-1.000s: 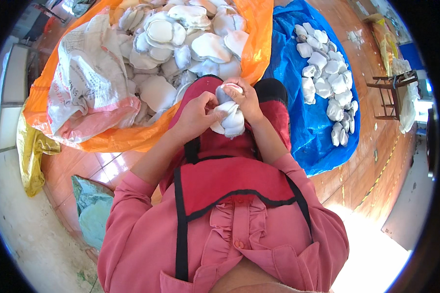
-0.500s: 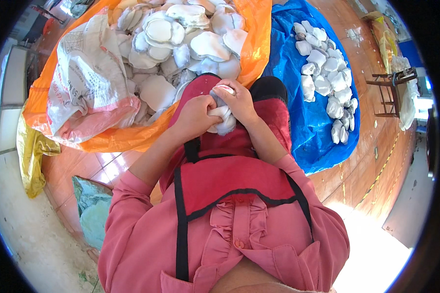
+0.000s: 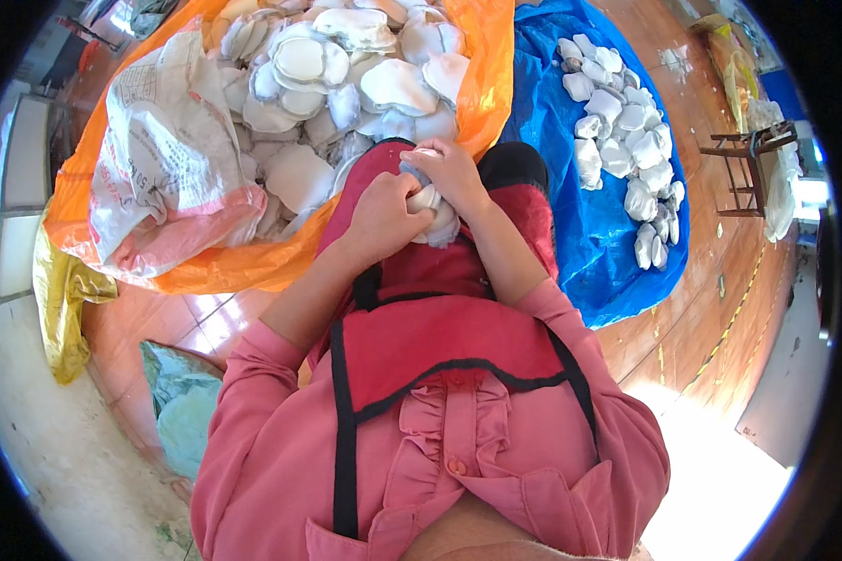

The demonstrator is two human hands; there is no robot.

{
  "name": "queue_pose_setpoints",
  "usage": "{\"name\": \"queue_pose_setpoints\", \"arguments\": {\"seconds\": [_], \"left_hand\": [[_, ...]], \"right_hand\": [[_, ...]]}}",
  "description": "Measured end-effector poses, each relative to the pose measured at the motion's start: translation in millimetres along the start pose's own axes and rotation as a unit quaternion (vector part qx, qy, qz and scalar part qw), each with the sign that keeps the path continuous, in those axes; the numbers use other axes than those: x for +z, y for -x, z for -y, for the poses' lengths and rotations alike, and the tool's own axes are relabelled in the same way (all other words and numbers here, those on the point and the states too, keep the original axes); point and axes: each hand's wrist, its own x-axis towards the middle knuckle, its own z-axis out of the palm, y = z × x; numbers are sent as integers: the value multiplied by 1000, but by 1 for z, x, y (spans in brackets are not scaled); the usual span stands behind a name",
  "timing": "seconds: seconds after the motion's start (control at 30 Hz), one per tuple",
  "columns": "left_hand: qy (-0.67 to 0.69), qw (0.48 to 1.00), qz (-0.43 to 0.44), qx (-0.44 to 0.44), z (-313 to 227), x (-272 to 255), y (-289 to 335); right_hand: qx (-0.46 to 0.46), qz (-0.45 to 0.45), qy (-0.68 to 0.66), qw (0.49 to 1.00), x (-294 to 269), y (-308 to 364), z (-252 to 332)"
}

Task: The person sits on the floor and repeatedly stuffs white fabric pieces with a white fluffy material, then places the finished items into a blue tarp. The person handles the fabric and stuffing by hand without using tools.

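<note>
Both of my hands hold one bundle of white, soft-looking oval pads (image 3: 440, 227) above the red apron on my lap. My left hand (image 3: 388, 208) is closed round its left side, the thumb pressed onto it. My right hand (image 3: 451, 178) grips the top and right side with bent fingers. White and greyish layers show between and below the hands; the rest is covered by my fingers. Beyond my left hand, a heap of flat white pads (image 3: 297, 178) lies in an orange plastic sack (image 3: 225, 266). Several white bundles (image 3: 617, 157) rest on a blue plastic sheet (image 3: 538, 187) to the right.
A white woven sack (image 3: 154, 140) drapes over the orange sack's left side. Yellow plastic (image 3: 61, 290) and a green plastic bag (image 3: 185, 411) lie at the left by the wall. A wooden stool (image 3: 744, 173) stands on the tiled floor (image 3: 711, 290) at the far right.
My left hand has shifted slightly right and turned further over the bundle. My right hand's fingers have drawn in a little at its top. Both still hold it.
</note>
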Motion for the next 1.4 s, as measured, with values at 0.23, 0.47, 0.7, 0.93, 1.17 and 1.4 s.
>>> {"name": "queue_pose_setpoints", "arguments": {"seconds": [0.23, 0.47, 0.7, 0.93, 1.17, 1.4], "left_hand": [[475, 853, -116, -182, 65, -13, -13], [744, 618, -117, -225, 73, -18, 3], [722, 640, -124, -233, 71, -15, 9], [681, 668, -157, -258, 67, -10, 16], [685, 692, -132, -185, 79, -5, 20], [584, 788, -58, -187, 59, -32, 28]], "right_hand": [[-55, 67, -278, 957, -27, -4, 17], [-102, 149, -332, 926, -29, 19, 9], [-97, 127, -387, 908, 0, 23, 10], [-69, 114, -279, 951, 10, 26, 13], [-12, 141, -263, 954, 11, 29, 8], [-51, 222, -252, 941, -10, 39, 6]]}}
